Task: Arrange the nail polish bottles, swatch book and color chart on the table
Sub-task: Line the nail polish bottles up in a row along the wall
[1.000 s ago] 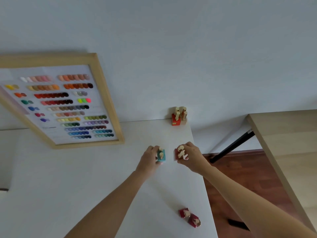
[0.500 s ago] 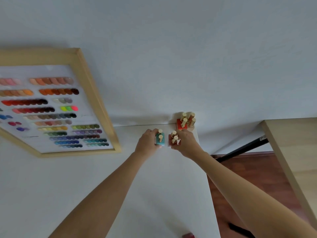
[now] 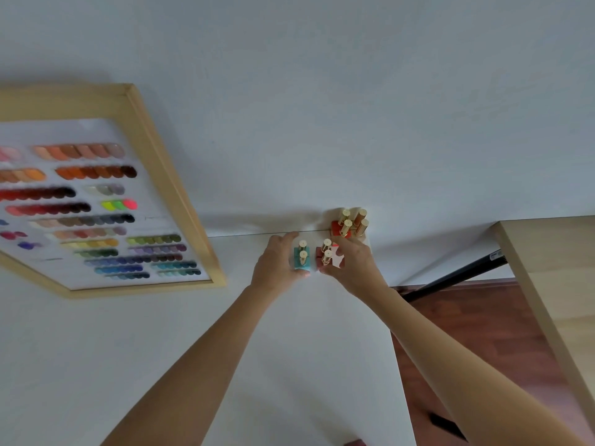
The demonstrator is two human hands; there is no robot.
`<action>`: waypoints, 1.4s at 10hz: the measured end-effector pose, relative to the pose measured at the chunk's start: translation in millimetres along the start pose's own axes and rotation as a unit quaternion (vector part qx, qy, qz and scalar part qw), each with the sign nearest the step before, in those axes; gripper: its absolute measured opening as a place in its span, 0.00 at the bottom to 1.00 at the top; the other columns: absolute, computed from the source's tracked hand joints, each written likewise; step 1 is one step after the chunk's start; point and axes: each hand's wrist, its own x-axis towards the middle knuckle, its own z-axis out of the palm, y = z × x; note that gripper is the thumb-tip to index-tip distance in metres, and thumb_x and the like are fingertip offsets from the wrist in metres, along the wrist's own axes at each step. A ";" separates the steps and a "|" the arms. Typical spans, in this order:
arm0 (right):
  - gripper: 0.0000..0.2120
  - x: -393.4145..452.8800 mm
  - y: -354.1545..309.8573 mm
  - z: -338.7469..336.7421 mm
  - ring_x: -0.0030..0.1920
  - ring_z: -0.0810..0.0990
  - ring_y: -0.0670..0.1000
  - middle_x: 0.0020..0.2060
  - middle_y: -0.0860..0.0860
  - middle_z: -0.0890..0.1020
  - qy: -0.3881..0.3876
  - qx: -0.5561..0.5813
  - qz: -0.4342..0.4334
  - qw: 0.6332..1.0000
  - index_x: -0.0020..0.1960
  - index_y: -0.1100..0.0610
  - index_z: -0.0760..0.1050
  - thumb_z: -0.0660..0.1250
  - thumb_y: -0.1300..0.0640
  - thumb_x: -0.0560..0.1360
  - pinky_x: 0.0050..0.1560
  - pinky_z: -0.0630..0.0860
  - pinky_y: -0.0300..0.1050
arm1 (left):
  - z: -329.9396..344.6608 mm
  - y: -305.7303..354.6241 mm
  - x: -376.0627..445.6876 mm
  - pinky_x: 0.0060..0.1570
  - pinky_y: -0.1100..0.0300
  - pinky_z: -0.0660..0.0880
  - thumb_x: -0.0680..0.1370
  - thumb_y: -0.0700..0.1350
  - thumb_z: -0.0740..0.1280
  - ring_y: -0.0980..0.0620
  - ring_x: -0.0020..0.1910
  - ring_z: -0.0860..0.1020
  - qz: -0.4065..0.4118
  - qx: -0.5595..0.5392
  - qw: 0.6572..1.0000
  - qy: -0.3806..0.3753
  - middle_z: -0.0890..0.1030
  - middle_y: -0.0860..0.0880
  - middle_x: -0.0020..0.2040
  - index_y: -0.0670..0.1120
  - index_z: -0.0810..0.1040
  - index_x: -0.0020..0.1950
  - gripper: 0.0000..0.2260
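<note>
Two teal nail polish bottles point(image 3: 302, 259) with gold caps stand near the white table's point(image 3: 96, 365) far edge, held by my left hand point(image 3: 277, 262). Right beside them my right hand point(image 3: 352, 268) grips two dark red bottles point(image 3: 323, 259). A cluster of several red and brown bottles point(image 3: 349, 224) stands in the far right corner against the wall. The framed color chart point(image 3: 96, 201) leans at the left, with rows of colored swatches. No swatch book is in view.
The table's right edge point(image 3: 401, 365) drops to a dark wood floor point(image 3: 476, 349). A light wooden table point(image 3: 553, 284) with a black leg point(image 3: 457, 275) stands at the right. A dark red bottle tip point(image 3: 354, 442) shows at the bottom edge.
Both hands have carried their bottles away from me toward the far edge, close to the corner cluster. The two red bottles near the front have slid almost out of view.
</note>
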 end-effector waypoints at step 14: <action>0.11 53.4 -51.2 -33.5 0.31 0.69 0.54 0.30 0.55 0.73 0.018 -0.126 0.043 0.991 0.35 0.60 0.69 0.61 0.61 0.76 0.31 0.71 0.46 | -13.4 19.9 33.7 0.52 0.53 0.78 0.71 0.33 0.70 0.44 0.49 0.80 0.153 0.015 0.984 0.085 0.78 0.43 0.58 0.41 0.80 0.57 0.15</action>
